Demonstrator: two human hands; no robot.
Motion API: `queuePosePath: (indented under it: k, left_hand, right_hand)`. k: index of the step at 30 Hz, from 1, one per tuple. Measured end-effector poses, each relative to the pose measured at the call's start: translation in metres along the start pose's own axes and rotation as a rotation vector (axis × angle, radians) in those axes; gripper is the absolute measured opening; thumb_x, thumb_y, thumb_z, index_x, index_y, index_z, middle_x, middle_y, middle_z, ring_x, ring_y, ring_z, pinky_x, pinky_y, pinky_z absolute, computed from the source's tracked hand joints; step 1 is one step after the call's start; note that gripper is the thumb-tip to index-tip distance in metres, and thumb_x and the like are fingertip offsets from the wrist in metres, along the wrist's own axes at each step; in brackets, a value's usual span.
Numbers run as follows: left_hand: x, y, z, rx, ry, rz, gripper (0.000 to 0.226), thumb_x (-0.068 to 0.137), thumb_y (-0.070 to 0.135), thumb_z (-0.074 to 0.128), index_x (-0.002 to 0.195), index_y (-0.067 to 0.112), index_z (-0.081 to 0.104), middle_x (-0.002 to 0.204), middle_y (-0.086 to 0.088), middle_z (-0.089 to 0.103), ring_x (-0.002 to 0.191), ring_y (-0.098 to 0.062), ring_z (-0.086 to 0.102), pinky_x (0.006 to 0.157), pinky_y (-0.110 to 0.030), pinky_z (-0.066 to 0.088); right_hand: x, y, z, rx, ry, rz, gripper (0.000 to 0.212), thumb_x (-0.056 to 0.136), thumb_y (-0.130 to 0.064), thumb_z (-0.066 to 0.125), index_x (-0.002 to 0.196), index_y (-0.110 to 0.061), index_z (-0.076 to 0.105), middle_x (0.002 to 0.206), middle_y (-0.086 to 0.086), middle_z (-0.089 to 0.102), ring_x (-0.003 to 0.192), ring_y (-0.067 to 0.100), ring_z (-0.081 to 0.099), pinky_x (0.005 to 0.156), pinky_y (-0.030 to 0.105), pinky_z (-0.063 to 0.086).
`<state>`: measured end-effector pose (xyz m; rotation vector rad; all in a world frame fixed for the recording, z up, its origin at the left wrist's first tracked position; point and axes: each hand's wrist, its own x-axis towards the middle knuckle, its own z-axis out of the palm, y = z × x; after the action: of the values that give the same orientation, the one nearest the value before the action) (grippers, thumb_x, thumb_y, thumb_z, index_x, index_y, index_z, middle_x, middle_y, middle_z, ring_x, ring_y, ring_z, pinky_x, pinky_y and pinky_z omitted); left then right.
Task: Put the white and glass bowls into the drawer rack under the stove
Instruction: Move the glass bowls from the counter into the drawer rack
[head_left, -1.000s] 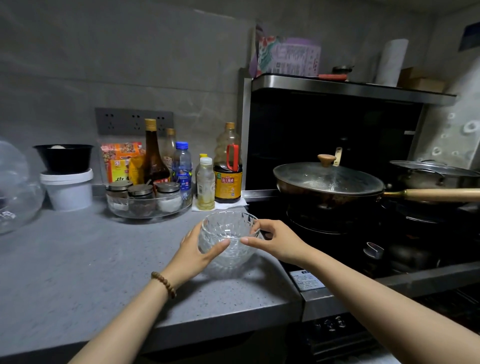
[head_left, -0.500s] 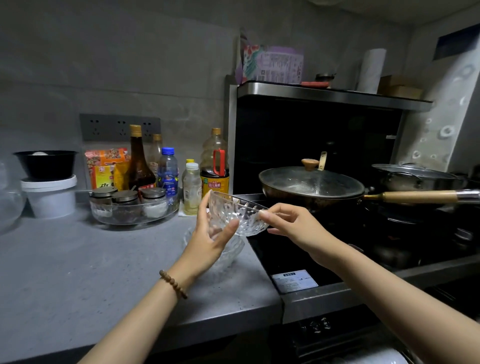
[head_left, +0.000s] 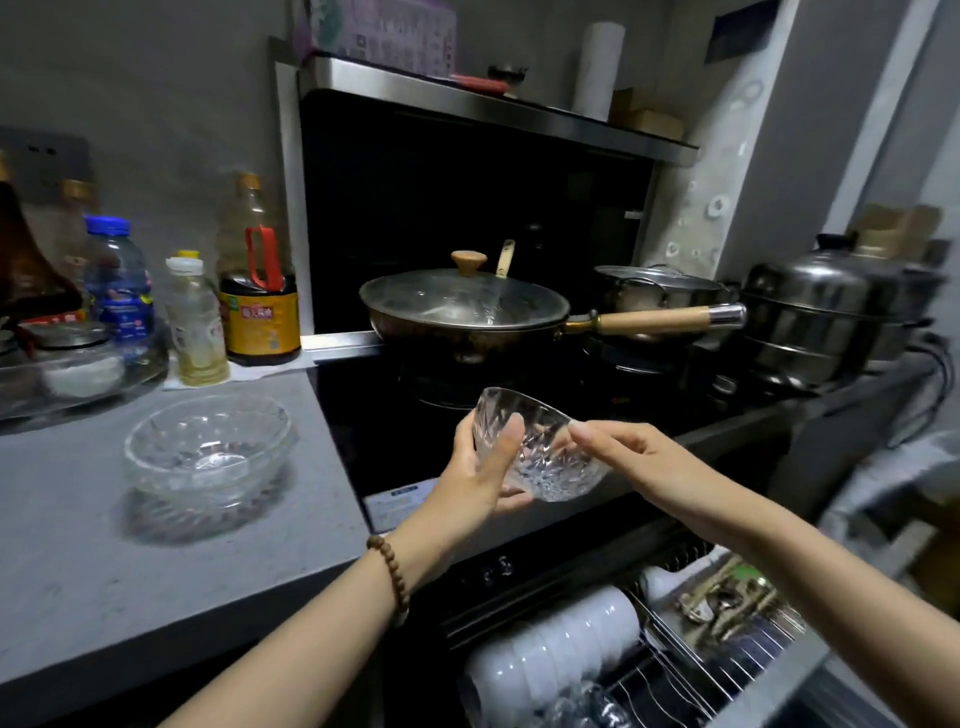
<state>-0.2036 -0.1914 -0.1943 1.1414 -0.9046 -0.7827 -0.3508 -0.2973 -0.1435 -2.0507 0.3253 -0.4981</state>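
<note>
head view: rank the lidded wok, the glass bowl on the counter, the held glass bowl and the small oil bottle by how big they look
1. lidded wok, with its handle
2. glass bowl on the counter
3. held glass bowl, tilted and nearer, so its true size is unsure
4. small oil bottle

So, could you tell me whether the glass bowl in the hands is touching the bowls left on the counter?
Apart. The head view shows the held glass bowl over the stove edge, with visible counter between it and the stacked bowls.
</note>
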Motion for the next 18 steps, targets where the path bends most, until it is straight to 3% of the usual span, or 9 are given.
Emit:
queuePosePath:
  k: [2, 5, 8, 11, 14, 17, 18]
  left_hand:
    - [0.006, -0.015, 0.023, -0.057, -0.047, -0.087, 0.086, 0.058, 0.07, 0.054, 0.134, 0.036, 0.03, 0.132, 0.001, 0.055, 0.101, -0.023, 0.068, 0.083, -0.032, 0.057]
    - [0.015, -0.039, 0.052, -0.076, -0.148, -0.19, 0.09, 0.059, 0.073, 0.053, 0.136, 0.032, 0.031, 0.127, -0.003, 0.06, 0.097, -0.024, 0.07, 0.085, -0.034, 0.057]
    - [0.023, -0.067, 0.073, -0.086, -0.193, -0.302, 0.095, 0.054, 0.074, 0.057, 0.134, 0.027, 0.035, 0.121, -0.007, 0.064, 0.094, -0.028, 0.07, 0.084, -0.035, 0.057]
    - [0.029, -0.098, 0.085, -0.058, -0.236, -0.391, 0.098, 0.053, 0.077, 0.058, 0.135, 0.028, 0.033, 0.117, -0.007, 0.065, 0.091, -0.026, 0.071, 0.081, -0.033, 0.057]
    - [0.033, -0.13, 0.091, 0.006, -0.25, -0.457, 0.101, 0.051, 0.08, 0.056, 0.134, 0.027, 0.032, 0.116, -0.005, 0.065, 0.091, -0.024, 0.071, 0.081, -0.033, 0.057]
    - [0.035, -0.162, 0.094, -0.002, -0.245, -0.54, 0.085, 0.064, 0.076, 0.051, 0.132, 0.028, 0.035, 0.117, -0.008, 0.066, 0.099, -0.031, 0.068, 0.093, -0.044, 0.052]
    - [0.035, -0.172, 0.095, 0.008, -0.237, -0.559, 0.076, 0.071, 0.073, 0.046, 0.132, 0.028, 0.035, 0.118, -0.007, 0.066, 0.098, -0.03, 0.069, 0.093, -0.044, 0.052]
  right_hand:
    - [-0.012, 0.012, -0.015, 0.008, 0.034, 0.004, 0.032, 0.082, -0.047, 0.05, 0.082, -0.027, 0.075, 0.087, -0.015, 0.075, 0.087, -0.009, 0.065, 0.079, 0.002, 0.042]
    - [-0.028, 0.035, -0.035, 0.024, 0.02, 0.049, 0.033, 0.085, -0.04, 0.052, 0.088, -0.017, 0.076, 0.09, -0.001, 0.077, 0.088, 0.004, 0.069, 0.081, 0.01, 0.047]
    - [-0.044, 0.058, -0.049, 0.046, -0.007, 0.121, 0.026, 0.085, -0.036, 0.057, 0.092, -0.019, 0.076, 0.094, 0.007, 0.077, 0.091, 0.016, 0.072, 0.083, 0.02, 0.054]
    - [-0.054, 0.085, -0.059, 0.104, -0.007, 0.216, 0.022, 0.082, -0.034, 0.065, 0.093, -0.018, 0.076, 0.093, 0.009, 0.076, 0.086, 0.016, 0.073, 0.074, 0.02, 0.055]
    - [-0.06, 0.116, -0.064, 0.139, -0.033, 0.323, 0.022, 0.081, -0.033, 0.07, 0.093, -0.016, 0.075, 0.098, 0.014, 0.075, 0.084, 0.018, 0.072, 0.074, 0.022, 0.055]
    - [-0.062, 0.144, -0.063, 0.15, -0.024, 0.427, 0.025, 0.079, -0.033, 0.071, 0.092, -0.013, 0.075, 0.101, 0.022, 0.072, 0.083, 0.022, 0.066, 0.084, 0.036, 0.052]
    - [-0.062, 0.151, -0.063, 0.153, -0.025, 0.452, 0.023, 0.079, -0.033, 0.07, 0.09, -0.013, 0.075, 0.097, 0.019, 0.074, 0.079, 0.017, 0.067, 0.08, 0.032, 0.053]
